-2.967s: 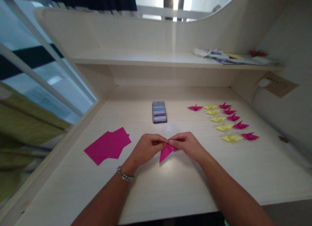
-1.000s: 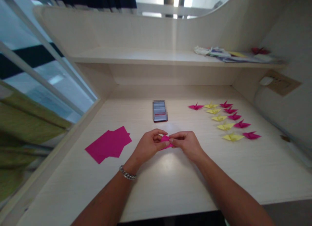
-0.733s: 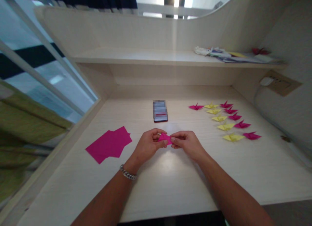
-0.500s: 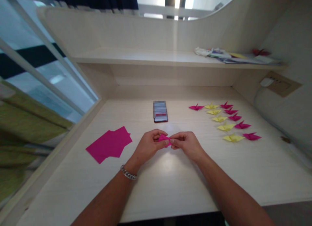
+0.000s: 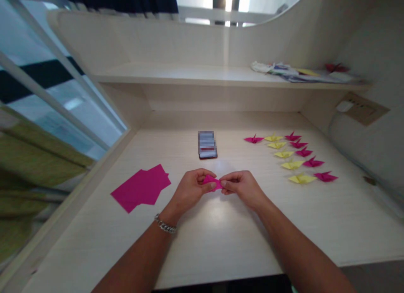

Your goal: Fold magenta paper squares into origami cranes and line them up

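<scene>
Pink folded paper [image 5: 208,179], small and creased, is located near the middle of the pale wood-grain table [image 5: 217,251], between the two bare hands. The left hand [image 5: 191,187] grips its left part, thumb on the near face; the right hand [image 5: 243,187] pinches its right end between thumb and fingertips. Both hands are clamped on this one piece, their fingertips near each other; whether the paper touches the table cannot be determined. A silver chain-link bracelet [image 5: 165,225] is worn on the left wrist. Left of the hands, flat square pink paper sheets [image 5: 140,188] lie overlapping on the table. Beyond the hands rests a dark-edged rectangular device [image 5: 207,145], its face pixelated and unreadable. On the right side of the table, five yellow paper cranes [image 5: 283,154] form a slanting line; five pink paper cranes [image 5: 313,162] run alongside to the right, and one single pink crane [image 5: 253,139] sits left of the farthest yellow one. Mixed papers [image 5: 293,72] lie on the pale shelf [image 5: 173,73] above.
</scene>
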Tool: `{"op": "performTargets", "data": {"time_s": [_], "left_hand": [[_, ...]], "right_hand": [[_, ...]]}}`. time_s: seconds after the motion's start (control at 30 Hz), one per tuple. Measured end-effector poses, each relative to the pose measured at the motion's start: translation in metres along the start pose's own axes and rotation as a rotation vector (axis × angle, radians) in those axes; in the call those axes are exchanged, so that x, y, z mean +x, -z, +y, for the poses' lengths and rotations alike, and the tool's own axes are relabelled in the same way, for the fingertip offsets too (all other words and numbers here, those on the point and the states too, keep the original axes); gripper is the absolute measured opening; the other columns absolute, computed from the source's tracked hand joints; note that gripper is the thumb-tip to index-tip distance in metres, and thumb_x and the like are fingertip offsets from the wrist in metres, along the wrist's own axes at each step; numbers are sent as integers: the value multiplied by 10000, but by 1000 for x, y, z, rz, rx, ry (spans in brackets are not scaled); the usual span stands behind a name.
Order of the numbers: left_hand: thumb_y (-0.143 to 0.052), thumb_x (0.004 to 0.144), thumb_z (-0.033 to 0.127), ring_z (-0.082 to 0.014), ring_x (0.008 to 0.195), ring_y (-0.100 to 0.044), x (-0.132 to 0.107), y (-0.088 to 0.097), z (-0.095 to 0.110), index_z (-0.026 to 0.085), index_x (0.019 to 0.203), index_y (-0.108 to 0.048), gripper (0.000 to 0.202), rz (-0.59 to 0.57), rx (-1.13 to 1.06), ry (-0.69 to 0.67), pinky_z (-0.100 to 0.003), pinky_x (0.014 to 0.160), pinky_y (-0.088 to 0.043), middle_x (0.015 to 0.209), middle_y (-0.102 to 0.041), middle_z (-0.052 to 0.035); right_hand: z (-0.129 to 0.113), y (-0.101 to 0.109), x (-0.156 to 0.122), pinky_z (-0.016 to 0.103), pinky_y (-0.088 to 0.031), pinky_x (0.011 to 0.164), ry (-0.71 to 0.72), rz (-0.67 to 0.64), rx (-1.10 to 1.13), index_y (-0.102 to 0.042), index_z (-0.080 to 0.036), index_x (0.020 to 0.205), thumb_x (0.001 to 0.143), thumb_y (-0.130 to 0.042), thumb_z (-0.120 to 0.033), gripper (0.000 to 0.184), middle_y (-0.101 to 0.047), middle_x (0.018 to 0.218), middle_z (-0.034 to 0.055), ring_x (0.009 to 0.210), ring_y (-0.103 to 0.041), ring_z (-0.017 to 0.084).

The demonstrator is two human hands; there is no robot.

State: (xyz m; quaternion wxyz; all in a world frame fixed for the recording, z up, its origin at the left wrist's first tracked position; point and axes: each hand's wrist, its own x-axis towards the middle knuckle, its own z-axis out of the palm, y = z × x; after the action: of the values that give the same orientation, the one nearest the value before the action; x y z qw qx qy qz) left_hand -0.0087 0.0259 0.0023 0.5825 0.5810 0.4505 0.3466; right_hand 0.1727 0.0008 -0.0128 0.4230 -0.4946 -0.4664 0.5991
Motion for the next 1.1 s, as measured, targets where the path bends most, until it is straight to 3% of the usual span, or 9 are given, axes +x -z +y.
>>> {"op": "performTargets", "data": {"time_s": [0.53, 0.83, 1.1], "left_hand": [[-713, 689, 191, -119, 623, -617, 0, 1, -3, 141, 893, -654, 219, 2, 101, -52, -218, 574, -477, 719, -685, -16], [-724, 688, 265, -133, 651, -637, 2, 3, 0, 136, 826, -660, 199, 122, 90, -51, -221, 599, -480, 749, -710, -38], [-736, 677, 269, -142, 651, -642, 2, 2, -6, 141, 824, -654, 212, 94, 53, -54, -229, 590, -485, 738, -708, -43]], "right_hand": [[-3, -3, -2, 283, -514, 579, 3, 37, -45, -734, -112, 793, 635, -756, -303, 249, -674, 597, 50, 548, -615, 136], [-1, 6, 5, 278, -525, 611, 50, 120, 69, -694, -131, 855, 698, -706, -437, 344, -691, 714, 63, 585, -623, 129], [-1, -3, 1, 226, -451, 515, 75, 5, -134, -675, -130, 705, 742, -667, -346, 219, -623, 564, 21, 514, -557, 105]]}}
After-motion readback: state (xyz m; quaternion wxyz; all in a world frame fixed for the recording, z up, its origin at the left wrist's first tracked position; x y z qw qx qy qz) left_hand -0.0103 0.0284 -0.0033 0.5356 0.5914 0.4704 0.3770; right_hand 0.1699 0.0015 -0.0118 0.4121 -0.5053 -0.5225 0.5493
